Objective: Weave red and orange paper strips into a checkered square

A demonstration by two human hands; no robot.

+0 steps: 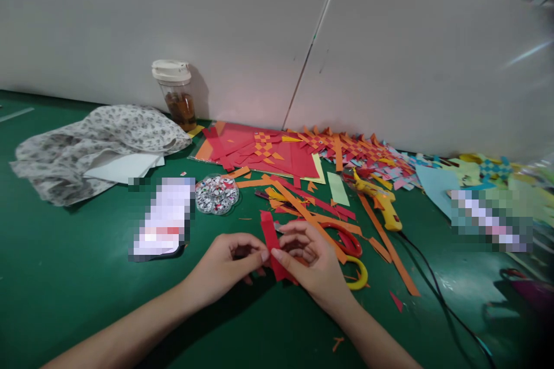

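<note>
A folded strip of red paper (271, 235) stands up between my two hands above the green table. My left hand (231, 262) pinches its left edge with thumb and forefinger. My right hand (314, 259) grips the strip from the other side, its thumb pressed on the front and its fingers curled behind. Beside and partly behind my right hand lie scissors with red handles (348, 238). A yellow handle loop (358, 274) shows just below them. Orange paper strips (303, 213) lie loose beyond my hands.
A yellow glue gun (387, 207) with a black cord rests at right. A phone (164, 216), a clear case of googly eyes (217, 194), a patterned cloth (99, 138) and a lidded cup (178, 95) are at left. Red sheets (242, 147) and woven paper pieces (341, 147) line the wall.
</note>
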